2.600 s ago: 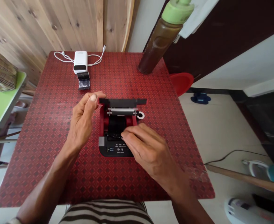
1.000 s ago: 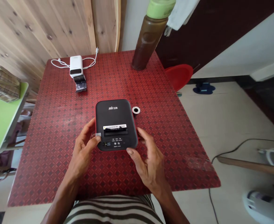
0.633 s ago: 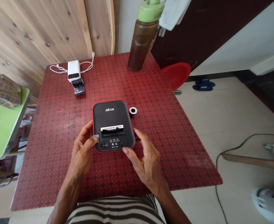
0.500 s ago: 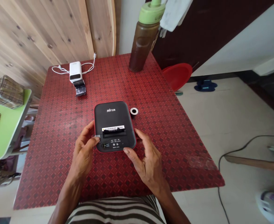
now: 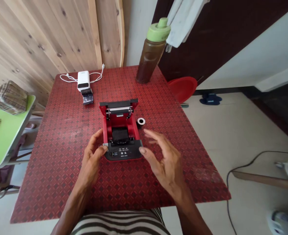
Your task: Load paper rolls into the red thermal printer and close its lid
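1. Desk (image 5: 67, 169): red, under printer.
2. Printer (image 5: 130, 152): on desk, lid (image 5: 119, 104) up. Probably stiff plastic, lightish; hold by side walls (image 5: 135, 128), raised lid likely fragile.
3. Right hand (image 5: 167, 163): loose, spread, at printer's right front; thumb contact, can't tell from here.
4. Left hand (image 5: 92, 160): gripping printer's left front corner, thumb on grey tab (image 5: 106, 144).
5. Black roll (image 5: 120, 133): inside printer.
6. White-ended roll (image 5: 144, 121): just right of printer.

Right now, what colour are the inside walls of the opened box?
The inside walls are red, best seen in the head view.
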The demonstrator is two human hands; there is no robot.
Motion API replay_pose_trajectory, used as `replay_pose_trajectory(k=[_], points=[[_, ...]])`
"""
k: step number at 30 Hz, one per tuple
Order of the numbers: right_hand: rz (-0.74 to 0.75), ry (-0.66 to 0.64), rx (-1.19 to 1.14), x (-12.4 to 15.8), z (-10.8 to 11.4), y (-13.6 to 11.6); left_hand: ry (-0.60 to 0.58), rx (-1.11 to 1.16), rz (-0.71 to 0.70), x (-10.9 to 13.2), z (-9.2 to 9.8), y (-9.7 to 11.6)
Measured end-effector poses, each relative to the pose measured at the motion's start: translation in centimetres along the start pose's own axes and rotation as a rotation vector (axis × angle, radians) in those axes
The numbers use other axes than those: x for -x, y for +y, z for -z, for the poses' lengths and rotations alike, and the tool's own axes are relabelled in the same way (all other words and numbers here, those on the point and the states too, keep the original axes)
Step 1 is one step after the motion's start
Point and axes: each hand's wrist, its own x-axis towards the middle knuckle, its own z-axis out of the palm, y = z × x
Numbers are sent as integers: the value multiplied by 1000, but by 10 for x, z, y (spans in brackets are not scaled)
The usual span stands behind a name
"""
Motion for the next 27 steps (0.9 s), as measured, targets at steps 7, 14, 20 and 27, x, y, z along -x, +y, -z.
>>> replay_pose_trajectory(k=[7,14,20,27], points=[[274,-599,315,-90,-26,-18,-74,5,-52,-1,7,-8],[295,-826,541,-110,-56,-27,-118,15,-39,2,12,-12],[255,-866,564,-120,-45,-36,-128,4,-26,1,13,-13],[369,-378,373,-85,-14,-42,-120,-8,-29,1,13,-10]])
